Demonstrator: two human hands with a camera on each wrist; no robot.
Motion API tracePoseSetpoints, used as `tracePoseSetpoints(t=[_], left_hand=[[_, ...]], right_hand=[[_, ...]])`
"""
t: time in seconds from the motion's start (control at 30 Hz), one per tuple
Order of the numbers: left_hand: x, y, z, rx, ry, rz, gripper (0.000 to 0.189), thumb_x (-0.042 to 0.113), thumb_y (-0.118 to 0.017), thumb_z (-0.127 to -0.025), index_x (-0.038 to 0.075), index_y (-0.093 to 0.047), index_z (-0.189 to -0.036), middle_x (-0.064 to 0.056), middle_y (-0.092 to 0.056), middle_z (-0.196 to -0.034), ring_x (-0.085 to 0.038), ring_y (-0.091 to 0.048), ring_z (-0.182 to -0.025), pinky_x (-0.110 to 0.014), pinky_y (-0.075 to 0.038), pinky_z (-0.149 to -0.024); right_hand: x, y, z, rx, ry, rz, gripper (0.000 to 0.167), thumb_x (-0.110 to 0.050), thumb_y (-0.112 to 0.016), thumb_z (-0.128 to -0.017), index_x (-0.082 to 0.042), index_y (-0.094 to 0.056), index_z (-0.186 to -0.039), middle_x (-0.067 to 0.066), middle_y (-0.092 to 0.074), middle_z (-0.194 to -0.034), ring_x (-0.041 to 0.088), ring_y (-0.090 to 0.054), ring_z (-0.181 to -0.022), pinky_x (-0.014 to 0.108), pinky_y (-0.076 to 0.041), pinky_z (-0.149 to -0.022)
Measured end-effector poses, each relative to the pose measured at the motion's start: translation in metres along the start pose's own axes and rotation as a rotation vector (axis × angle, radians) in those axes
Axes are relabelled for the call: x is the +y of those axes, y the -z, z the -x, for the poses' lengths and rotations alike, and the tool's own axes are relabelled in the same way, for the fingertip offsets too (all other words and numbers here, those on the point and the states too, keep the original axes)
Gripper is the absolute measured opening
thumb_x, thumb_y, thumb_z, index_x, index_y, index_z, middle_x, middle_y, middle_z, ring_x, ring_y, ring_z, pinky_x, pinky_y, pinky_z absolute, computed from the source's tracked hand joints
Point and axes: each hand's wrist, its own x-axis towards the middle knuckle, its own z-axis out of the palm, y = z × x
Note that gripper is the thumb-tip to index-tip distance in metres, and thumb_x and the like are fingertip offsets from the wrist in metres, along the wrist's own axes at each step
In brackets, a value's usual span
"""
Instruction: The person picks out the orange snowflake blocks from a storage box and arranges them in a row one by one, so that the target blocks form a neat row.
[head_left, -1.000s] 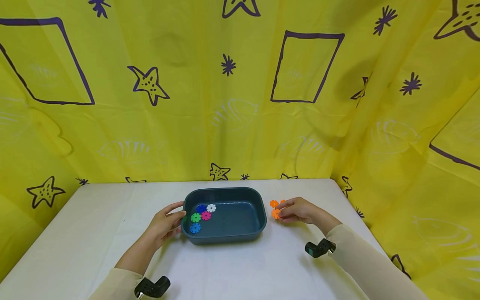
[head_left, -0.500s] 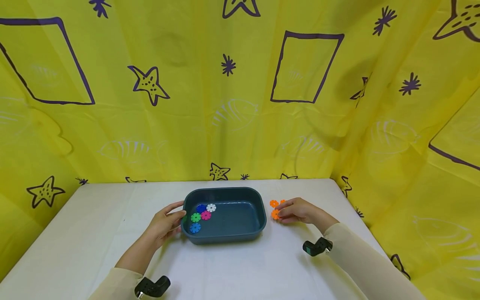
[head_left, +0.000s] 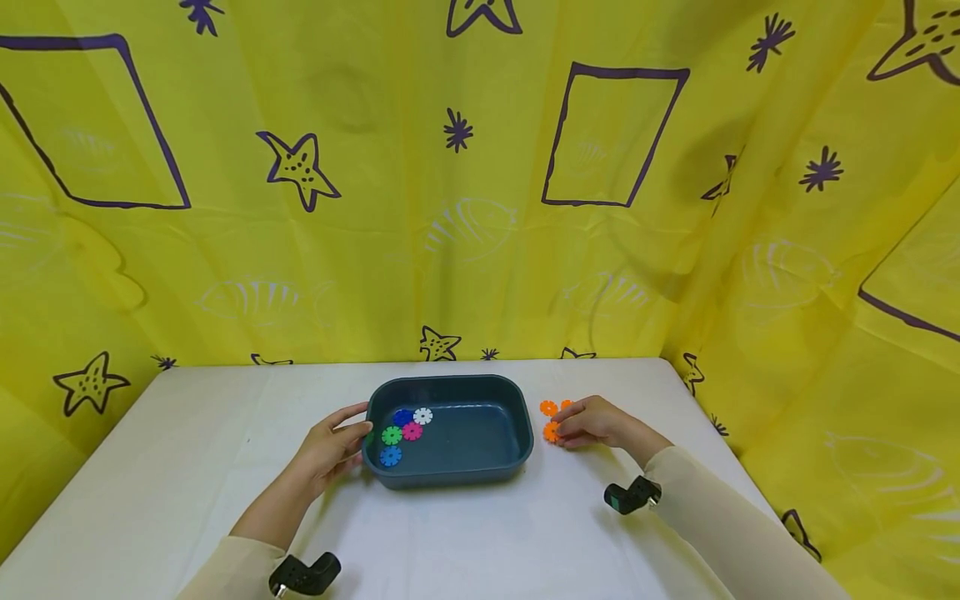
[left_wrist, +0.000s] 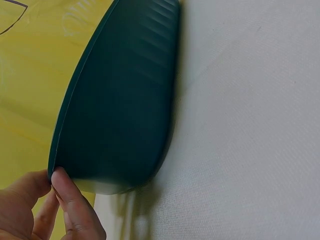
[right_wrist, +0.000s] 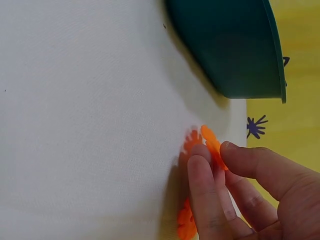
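A dark teal plastic tub (head_left: 450, 482) stands on the table. My left hand (head_left: 330, 450) holds its left end, with thumb and fingers at the rim in the left wrist view. Inside the tub's left part lie several small notched discs: dark blue (head_left: 402, 418), white (head_left: 423, 416), green (head_left: 392, 436), pink (head_left: 412, 431) and light blue (head_left: 390, 456). Right of the tub, my right hand (head_left: 592, 422) pinches an orange notched disc (right_wrist: 213, 148) between thumb and fingers, close over the table. Another orange disc (right_wrist: 186, 222) shows beside those fingers, partly hidden.
A white cloth covers the table (head_left: 247, 417). Yellow patterned curtains (head_left: 375, 250) hang behind it and along both sides. Two orange discs, one at the left (head_left: 548, 407) and one partly covered (head_left: 567, 405), lie just beyond my right hand.
My right wrist and forearm have shifted slightly to the left, and the orange disc at the fingertips has moved very little. My left hand and the tub stay where they were.
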Motion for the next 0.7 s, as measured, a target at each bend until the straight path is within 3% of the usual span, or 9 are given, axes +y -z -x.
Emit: tracePoseSetpoints(t=[0.7], left_hand=[[0.0006,0.0003,-0.0004,-0.004,0.000,-0.002,0.050,0.018,-0.061,-0.097,0.012,-0.047,-0.144,-0.007,-0.068,-0.109,-0.010,-0.063,-0.077,-0.022,-0.055,-0.065]], right_hand=[[0.0016,-0.0019,-0.0044,0.041,0.014,0.067,0.028,0.004,-0.067,-0.088,0.015,-0.064,-0.113,0.009,-0.071,-0.083,0.015,-0.069,-0.067,0.027,-0.059,-0.067]])
